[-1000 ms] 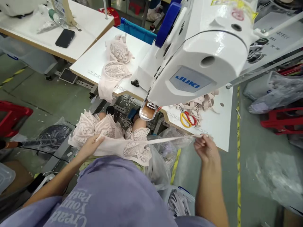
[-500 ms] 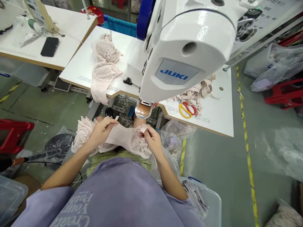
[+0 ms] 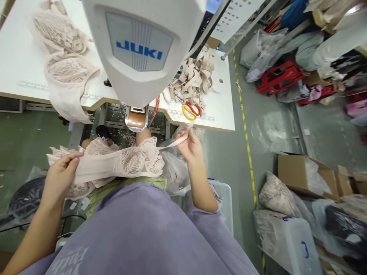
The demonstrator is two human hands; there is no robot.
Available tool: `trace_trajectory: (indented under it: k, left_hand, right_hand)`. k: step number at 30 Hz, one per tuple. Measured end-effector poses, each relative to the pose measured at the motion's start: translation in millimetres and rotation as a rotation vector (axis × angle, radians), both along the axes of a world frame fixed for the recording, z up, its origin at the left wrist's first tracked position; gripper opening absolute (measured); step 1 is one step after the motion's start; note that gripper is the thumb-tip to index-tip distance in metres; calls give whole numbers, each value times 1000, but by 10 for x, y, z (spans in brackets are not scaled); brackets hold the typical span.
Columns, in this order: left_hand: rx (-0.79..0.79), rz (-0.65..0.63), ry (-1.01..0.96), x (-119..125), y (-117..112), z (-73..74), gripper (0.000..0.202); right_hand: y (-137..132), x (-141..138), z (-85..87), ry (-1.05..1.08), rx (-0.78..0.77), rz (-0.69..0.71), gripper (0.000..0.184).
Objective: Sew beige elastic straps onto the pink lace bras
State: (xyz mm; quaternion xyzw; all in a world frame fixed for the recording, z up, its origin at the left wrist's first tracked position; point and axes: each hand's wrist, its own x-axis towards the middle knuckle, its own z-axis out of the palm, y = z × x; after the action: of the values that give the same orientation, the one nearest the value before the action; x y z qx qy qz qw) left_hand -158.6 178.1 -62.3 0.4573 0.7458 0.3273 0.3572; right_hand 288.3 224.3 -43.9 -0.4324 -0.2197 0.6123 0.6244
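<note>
A pale pink lace bra [image 3: 99, 165] is stretched across my lap, below the sewing machine head [image 3: 143, 38]. My left hand [image 3: 61, 173] pinches the end of its wing at the left. At the right, my right hand [image 3: 190, 145] has its fingers closed on a narrow strap [image 3: 172, 144] that runs from the lace cup [image 3: 140, 160]. More lace pieces [image 3: 99, 147] lie bunched on my lap behind the bra. Another bra [image 3: 67, 72] rests on the table to the left of the machine, one end hanging over the edge.
Yellow and red scissors [image 3: 190, 109] lie near the front edge of the white table [image 3: 225, 103]. Beside them is a heap of beige straps [image 3: 195, 74]. A clear bin [image 3: 228, 202] stands at my right, and red stools [image 3: 279, 78] stand across the yellow-striped floor.
My hands have moved apart, the left one leftward along the bra's wing. My right hand has drawn the strap out to the right. The camera view has turned to the right.
</note>
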Motion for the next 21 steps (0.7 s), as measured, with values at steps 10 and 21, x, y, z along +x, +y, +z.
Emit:
trace_trajectory:
  k: [10,21]
  left_hand:
    - [-10,107,-182,-149,-200,-265,27]
    - [-107,178,-210,-55,-210,-91,33]
  right_hand:
    - [46,506,33,-1,35,-568,11]
    - [29,361,-287,111,-93,-224,16]
